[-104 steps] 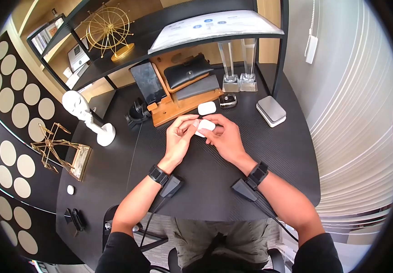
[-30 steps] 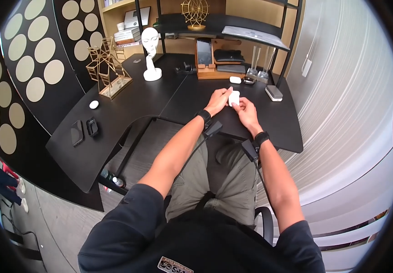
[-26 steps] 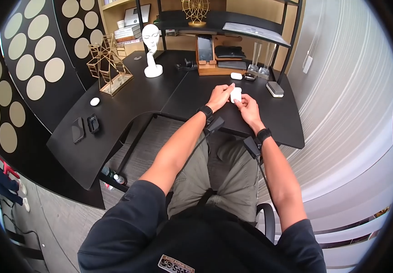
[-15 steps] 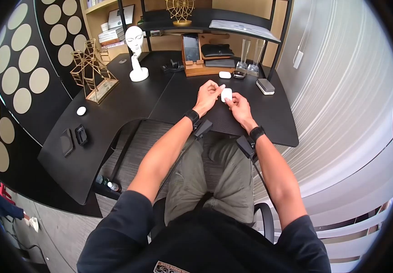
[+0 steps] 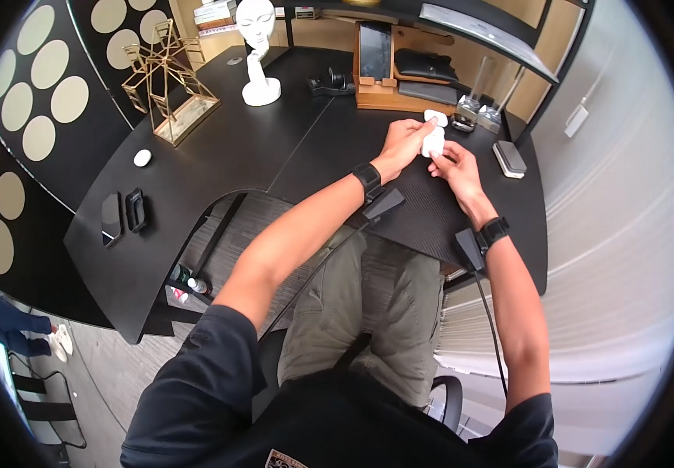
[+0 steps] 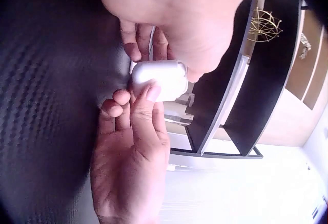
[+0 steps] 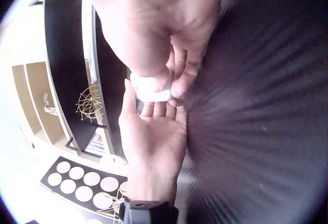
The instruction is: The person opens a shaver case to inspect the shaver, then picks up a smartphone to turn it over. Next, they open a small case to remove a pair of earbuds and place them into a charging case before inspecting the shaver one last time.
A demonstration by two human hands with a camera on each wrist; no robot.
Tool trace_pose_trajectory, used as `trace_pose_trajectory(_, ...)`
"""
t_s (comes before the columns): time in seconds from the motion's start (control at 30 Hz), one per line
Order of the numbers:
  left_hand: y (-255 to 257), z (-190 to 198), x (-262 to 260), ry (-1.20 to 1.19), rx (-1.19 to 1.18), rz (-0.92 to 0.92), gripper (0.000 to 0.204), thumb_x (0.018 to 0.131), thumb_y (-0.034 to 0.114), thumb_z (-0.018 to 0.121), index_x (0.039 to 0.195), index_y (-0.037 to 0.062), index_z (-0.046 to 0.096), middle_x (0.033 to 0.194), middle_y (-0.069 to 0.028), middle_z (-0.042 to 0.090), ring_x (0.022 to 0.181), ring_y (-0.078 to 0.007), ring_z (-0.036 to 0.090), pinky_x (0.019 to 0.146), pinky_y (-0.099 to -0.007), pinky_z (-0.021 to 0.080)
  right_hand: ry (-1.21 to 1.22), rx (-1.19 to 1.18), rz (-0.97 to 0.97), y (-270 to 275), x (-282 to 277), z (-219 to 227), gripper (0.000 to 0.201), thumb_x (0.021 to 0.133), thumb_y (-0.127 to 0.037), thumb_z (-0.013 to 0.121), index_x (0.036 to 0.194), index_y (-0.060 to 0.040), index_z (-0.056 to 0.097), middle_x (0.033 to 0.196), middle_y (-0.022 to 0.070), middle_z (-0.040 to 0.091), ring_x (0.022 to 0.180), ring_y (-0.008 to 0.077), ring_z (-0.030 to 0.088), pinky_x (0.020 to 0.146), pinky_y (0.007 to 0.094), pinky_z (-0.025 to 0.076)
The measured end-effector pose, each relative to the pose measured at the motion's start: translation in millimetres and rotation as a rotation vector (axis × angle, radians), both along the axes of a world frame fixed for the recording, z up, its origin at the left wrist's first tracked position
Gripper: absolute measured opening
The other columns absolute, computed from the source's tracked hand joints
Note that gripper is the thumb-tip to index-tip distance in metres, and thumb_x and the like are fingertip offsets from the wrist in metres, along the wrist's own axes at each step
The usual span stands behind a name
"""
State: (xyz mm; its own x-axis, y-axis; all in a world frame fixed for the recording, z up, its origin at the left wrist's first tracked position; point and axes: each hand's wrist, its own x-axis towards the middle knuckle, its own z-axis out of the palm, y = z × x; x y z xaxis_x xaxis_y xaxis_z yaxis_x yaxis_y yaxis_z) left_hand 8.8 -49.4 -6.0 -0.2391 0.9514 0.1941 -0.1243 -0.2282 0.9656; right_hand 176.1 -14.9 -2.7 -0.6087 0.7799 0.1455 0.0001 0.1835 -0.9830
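A small white earbud case (image 5: 433, 145) is held up over the dark desk by my right hand (image 5: 461, 170). In the left wrist view, the right thumb presses the face of the case (image 6: 154, 78) and its fingers curl behind. My left hand (image 5: 404, 147) is right beside the case, palm turned toward it. Its extended fingers reach under the case in the right wrist view, and its straight thumb stands at the edge. A second white rounded case (image 5: 436, 118) lies on the desk just beyond, partly overlapped by the left thumb in the head view.
A wooden stand (image 5: 387, 96) with a phone and black pouch stands at the back. Right of it are clear trophies (image 5: 490, 117) and a grey-and-white box (image 5: 510, 159). Leftward are a white face statue (image 5: 260, 90), a gold wheel model (image 5: 167, 86) and a white round object (image 5: 143, 158).
The head view has shifted, moving the hands rightward in it. Half a second ago the left fingertips were beside the case; now the left thumb reaches past its far edge. The right hand keeps its hold.
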Motion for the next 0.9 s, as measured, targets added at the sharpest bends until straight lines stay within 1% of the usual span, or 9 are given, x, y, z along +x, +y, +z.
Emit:
trace_pose_trajectory(0.13,31.4,-0.8,-7.3,0.001,0.021,0.052,0.049,0.099,0.047,0.064,0.095,-0.0016,0.07,0.085,-0.0047,0.068,0.075,-0.0081,0.059,0.066,-0.0238,0.046,0.111,-0.115,0.032,24.5,-13.7,2.1,0.034,0.096,0.0,0.066,0.127,0.0016,0.053,0.11,0.0106,0.066,0.082,0.0134,0.066,0.075,0.0258,0.057)
trace_pose_trajectory(0.27,39.4,5.2,-11.5,0.061,0.019,0.021,0.05,0.101,0.048,0.059,0.104,-0.001,0.067,0.092,-0.0048,0.067,0.087,-0.0087,0.06,0.074,-0.0247,0.047,0.255,-0.212,0.069,40.7,-12.6,-5.9,0.03,0.096,-0.001,0.066,0.124,-0.0002,0.054,0.109,0.0101,0.066,0.083,0.0145,0.066,0.075,0.0274,0.058)
trace_pose_trajectory(0.37,37.2,4.6,-4.5,-0.117,0.041,0.014,0.039,0.1,0.038,0.065,0.109,0.0002,0.062,0.1,-0.0056,0.067,0.09,-0.0099,0.062,0.076,-0.0269,0.05,0.347,-0.302,0.019,42.4,-12.0,-7.4,0.029,0.096,-0.003,0.068,0.122,-0.0005,0.055,0.11,0.009,0.066,0.082,0.0134,0.066,0.073,0.0269,0.056)
trace_pose_trajectory(0.43,32.7,2.0,1.2,0.13,0.242,0.116,0.029,0.097,0.022,0.071,0.111,0.0003,0.058,0.106,-0.0069,0.066,0.094,-0.0115,0.063,0.078,-0.0275,0.053,0.354,-0.302,0.011,39.9,-11.2,-6.6,0.028,0.095,-0.002,0.068,0.121,-0.0006,0.056,0.11,0.0087,0.066,0.083,0.0127,0.065,0.074,0.0263,0.056)
trace_pose_trajectory(0.53,31.2,2.1,4.8,0.116,0.208,0.088,0.024,0.092,0.014,0.075,0.105,0.0013,0.059,0.104,-0.008,0.066,0.092,-0.0127,0.064,0.071,-0.026,0.051,0.371,-0.326,0.009,41.8,-9.3,-6.4,0.028,0.095,0.0,0.069,0.12,-0.0009,0.058,0.111,0.0085,0.066,0.084,0.0126,0.066,0.074,0.0261,0.056)
trace_pose_trajectory(0.7,26.1,8.0,1.7,0.11,0.066,0.063,0.023,0.096,0.01,0.071,0.114,-0.0042,0.07,0.122,-0.013,0.068,0.104,-0.0141,0.065,0.088,-0.0267,0.055,0.398,-0.347,0.007,41.1,-10.0,-5.1,0.029,0.094,0.001,0.069,0.121,0.0009,0.057,0.112,0.01,0.065,0.084,0.0127,0.066,0.073,0.0262,0.055)
trace_pose_trajectory(0.8,32.5,-3.0,-3.3,0.177,0.162,0.134,0.021,0.095,0.01,0.072,0.111,-0.0039,0.07,0.122,-0.011,0.067,0.106,-0.014,0.064,0.089,-0.028,0.054,0.4,-0.334,-0.006,40.0,-9.3,-6.9,0.03,0.094,0.0,0.069,0.122,0.0022,0.057,0.111,0.0105,0.065,0.083,0.0128,0.065,0.073,0.0262,0.055)
trace_pose_trajectory(0.83,33.8,-3.8,-2.6,0.131,0.216,0.166,0.02,0.093,0.014,0.075,0.103,-0.0031,0.074,0.123,-0.0108,0.065,0.101,-0.0138,0.066,0.082,-0.0271,0.056,0.404,-0.323,0.0,39.1,-8.6,-6.6,0.031,0.094,0.0,0.069,0.122,0.0028,0.056,0.111,0.0106,0.064,0.082,0.0128,0.065,0.072,0.0263,0.055)
trace_pose_trajectory(0.9,32.1,-0.5,-4.3,0.079,0.233,0.178,0.022,0.094,0.014,0.074,0.105,-0.005,0.072,0.122,-0.0107,0.065,0.102,-0.0138,0.065,0.083,-0.027,0.055,0.379,-0.307,0.003,39.2,-7.8,-7.9,0.031,0.094,0.0,0.07,0.122,0.003,0.056,0.111,0.0106,0.064,0.082,0.0128,0.065,0.072,0.0263,0.054)
